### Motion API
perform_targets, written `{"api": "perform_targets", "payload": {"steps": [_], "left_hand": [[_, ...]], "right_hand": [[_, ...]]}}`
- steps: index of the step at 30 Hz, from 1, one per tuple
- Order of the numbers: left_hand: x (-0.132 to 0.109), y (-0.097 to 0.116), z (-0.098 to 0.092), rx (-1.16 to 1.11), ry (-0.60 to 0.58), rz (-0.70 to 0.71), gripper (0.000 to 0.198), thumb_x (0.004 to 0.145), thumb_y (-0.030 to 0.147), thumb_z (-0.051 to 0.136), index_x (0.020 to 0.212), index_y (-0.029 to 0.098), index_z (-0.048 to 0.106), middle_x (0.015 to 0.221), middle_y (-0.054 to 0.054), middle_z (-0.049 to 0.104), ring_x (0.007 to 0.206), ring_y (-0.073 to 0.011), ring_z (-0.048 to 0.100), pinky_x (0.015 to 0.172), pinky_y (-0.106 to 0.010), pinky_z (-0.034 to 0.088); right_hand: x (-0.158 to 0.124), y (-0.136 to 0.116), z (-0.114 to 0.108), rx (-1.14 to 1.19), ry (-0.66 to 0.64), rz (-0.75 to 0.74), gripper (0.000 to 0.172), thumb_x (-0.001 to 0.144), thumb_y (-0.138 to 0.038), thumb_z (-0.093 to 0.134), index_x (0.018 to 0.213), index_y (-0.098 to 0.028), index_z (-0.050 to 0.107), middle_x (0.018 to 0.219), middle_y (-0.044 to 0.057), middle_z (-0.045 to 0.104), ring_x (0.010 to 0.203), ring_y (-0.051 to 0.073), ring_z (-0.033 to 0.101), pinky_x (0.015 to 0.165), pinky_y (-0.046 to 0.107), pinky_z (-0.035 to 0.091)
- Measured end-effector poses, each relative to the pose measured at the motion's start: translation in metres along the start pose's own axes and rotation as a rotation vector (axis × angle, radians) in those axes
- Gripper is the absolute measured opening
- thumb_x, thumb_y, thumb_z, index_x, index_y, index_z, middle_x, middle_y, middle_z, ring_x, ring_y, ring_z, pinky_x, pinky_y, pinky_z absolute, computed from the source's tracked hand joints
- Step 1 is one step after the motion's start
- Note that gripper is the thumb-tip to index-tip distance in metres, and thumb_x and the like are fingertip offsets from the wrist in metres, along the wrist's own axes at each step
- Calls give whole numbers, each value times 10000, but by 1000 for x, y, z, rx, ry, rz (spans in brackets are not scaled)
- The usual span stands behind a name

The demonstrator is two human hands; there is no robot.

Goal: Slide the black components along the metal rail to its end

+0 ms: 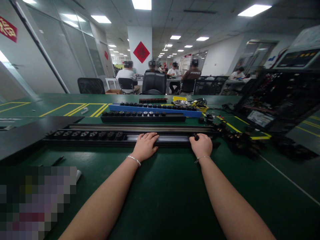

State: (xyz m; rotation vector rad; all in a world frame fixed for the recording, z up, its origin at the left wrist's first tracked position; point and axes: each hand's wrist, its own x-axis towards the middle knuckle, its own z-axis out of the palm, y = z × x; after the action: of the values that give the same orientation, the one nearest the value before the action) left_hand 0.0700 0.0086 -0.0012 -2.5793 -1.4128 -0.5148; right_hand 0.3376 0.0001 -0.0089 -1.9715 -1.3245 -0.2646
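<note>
A long black rail [172,139] lies across the green table [162,186], with several round black parts [85,134] seated in its left portion. My left hand [146,146] rests on the rail just right of those parts, fingers spread over its top. Farther right, my right hand [202,146] is closed at the rail, its fingers curled around a small black part [196,137], partly hidden by the hand. Behind this rail runs another long bar [140,128].
Beyond are a shorter black rail [175,118] and a blue tray [155,110], both bearing round parts. Loose black parts [245,143] pile up at right, below a dark rack [272,96]. A yellow container [179,98] stands behind. Several people sit in the background.
</note>
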Motion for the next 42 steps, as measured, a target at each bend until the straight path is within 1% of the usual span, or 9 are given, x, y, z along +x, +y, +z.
{"api": "perform_targets", "payload": {"steps": [6,11,15,21,23,27,32,38,42], "left_hand": [[0,-1,0,1,-5,2,499,816,363,563,1306,299,495,1391,-31,507,1261,-250,445,1054,-470,321],[0,-1,0,3,-6,1,501,817,364,563,1310,309,492,1390,-24,506,1262,-249,446,1059,-467,319],[0,0,0,4,-4,0,500,814,360,569,1307,311,496,1387,-22,509,1259,-248,450,1061,-465,319],[0,0,1,2,7,3,488,817,356,563,1299,297,504,1383,-23,516,1255,-244,455,1056,-470,324],[0,0,1,4,11,1,491,815,357,566,1299,305,503,1383,-22,515,1259,-246,452,1052,-467,329],[0,0,2,3,6,-3,492,813,359,568,1299,310,505,1388,-27,510,1263,-247,446,1058,-461,321],[0,0,2,-1,5,-3,487,818,361,561,1297,300,504,1389,-23,511,1261,-239,446,1056,-462,321],[0,-1,3,-4,10,1,493,814,359,564,1299,294,502,1388,-27,509,1262,-246,443,1058,-472,316],[0,-1,1,-9,-2,-2,493,814,355,563,1298,288,502,1395,-26,503,1264,-241,441,1063,-468,311]], "right_hand": [[1,2,1,17,9,-1,297,707,-345,469,746,-143,683,862,133,659,806,245,530,776,362,394],[1,5,2,35,39,2,313,711,-343,462,776,-135,686,888,143,650,823,252,526,795,375,402],[3,8,4,43,26,-3,321,714,-343,463,802,-129,685,893,142,645,841,253,531,807,373,409],[3,17,3,43,-17,-97,327,741,-327,461,871,-121,679,961,144,652,909,245,543,842,350,406],[2,18,3,24,-25,-120,323,751,-324,458,879,-125,678,961,140,653,905,240,546,838,350,403],[-1,17,2,-45,12,-92,317,753,-338,459,852,-141,687,894,126,660,839,236,548,815,361,396],[-1,16,0,-43,22,-85,295,746,-360,470,767,-164,690,825,105,665,811,233,548,781,344,396],[1,18,-2,-29,24,-65,292,742,-363,477,745,-165,691,807,106,667,801,232,552,770,340,398],[2,20,-5,-37,31,-35,311,738,-361,472,770,-157,705,843,117,674,805,235,553,763,343,400]]}}
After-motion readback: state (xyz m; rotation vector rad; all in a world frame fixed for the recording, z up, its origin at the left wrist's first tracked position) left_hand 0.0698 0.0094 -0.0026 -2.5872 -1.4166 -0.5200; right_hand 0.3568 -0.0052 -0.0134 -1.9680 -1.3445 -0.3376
